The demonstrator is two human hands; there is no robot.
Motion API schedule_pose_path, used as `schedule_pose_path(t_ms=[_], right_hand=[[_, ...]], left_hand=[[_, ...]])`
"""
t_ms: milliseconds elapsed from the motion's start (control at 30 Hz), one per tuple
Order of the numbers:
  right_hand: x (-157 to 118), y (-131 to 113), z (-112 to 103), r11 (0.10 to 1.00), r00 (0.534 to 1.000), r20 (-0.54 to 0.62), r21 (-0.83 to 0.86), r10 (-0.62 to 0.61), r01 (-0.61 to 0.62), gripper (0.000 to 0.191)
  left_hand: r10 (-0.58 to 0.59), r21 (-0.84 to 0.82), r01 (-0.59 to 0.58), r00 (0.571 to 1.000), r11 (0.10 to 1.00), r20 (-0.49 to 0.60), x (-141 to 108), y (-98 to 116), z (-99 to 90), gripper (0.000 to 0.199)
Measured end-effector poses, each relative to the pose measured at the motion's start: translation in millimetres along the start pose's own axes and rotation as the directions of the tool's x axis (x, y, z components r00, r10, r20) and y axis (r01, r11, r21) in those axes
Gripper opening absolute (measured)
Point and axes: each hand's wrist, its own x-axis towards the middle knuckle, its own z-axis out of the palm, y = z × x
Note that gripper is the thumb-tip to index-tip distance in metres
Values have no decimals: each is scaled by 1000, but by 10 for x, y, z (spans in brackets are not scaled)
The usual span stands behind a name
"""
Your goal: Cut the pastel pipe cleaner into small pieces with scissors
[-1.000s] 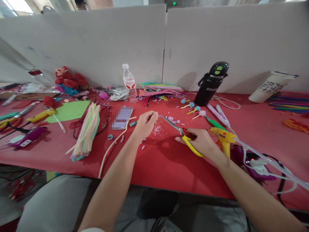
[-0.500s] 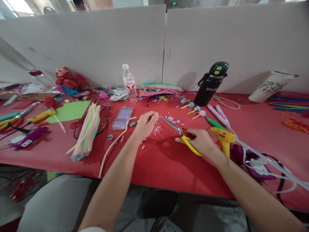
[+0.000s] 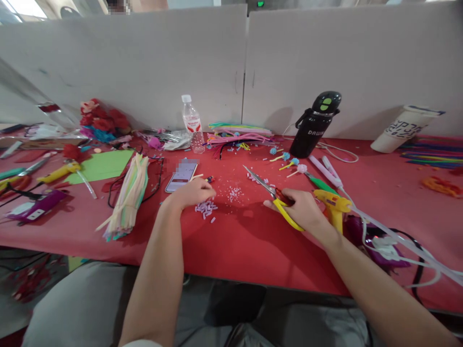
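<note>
My right hand (image 3: 302,207) is closed around the yellow-and-red handles of a pair of scissors (image 3: 286,215). Their slightly parted blades point up and left, beside small lilac cut pieces (image 3: 256,179). Over on the left, my left hand (image 3: 197,192) has its fingers curled together and turned down; whatever they pinch, if anything, is hidden. Just below those fingers lies a heap of lilac pieces (image 3: 206,208). A phone (image 3: 183,174) with its screen lit is behind that hand. Fine pale bits (image 3: 235,193) are scattered between the hands.
A bundle of pastel pipe cleaners (image 3: 128,202) lies left of my left arm. Yellow glue guns (image 3: 334,201) flank both sides. Small pompom-tipped stems (image 3: 301,169), a black flask (image 3: 315,126), a plastic bottle (image 3: 193,123) and a white cup (image 3: 400,130) are farther back.
My left hand has moved left and down, away from the scissor tips, to the lilac heap. The phone screen now shows lit. My right hand keeps the scissors nearly in place.
</note>
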Motion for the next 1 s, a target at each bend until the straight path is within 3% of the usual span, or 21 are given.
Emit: schedule_pose_path(t_ms=[67,133,233,333,467,600,800,1000], right_hand=[[-2,-14,-19,1000,1000,-11,10,-10,10,56],[-3,-28,-39,1000,999,-35,12,-13,13,55],[2,-39,-58,1000,997,-77,16,-6,7,53],[11,-35,-69,1000,993,-119,26,15,-12,50],[25,-27,-91,998,987,-155,51,39,-32,50],[42,-16,-108,997,987,-160,76,29,-17,50],[72,32,-102,995,988,-142,87,54,-42,52],[85,16,-108,996,989,-134,83,54,-43,52]], left_hand=[[-40,65,39,999,997,5,4,-34,-2,38],[-20,96,31,994,995,-111,20,-29,9,40],[53,110,-21,952,994,-302,60,18,36,37],[134,103,-102,916,989,-378,113,112,96,30],[182,142,-148,945,979,-270,232,355,242,30],[237,165,-220,967,961,-93,500,635,364,7],[135,421,-62,980,905,-147,1021,760,417,36],[119,427,-52,984,902,-130,1207,659,473,20]])
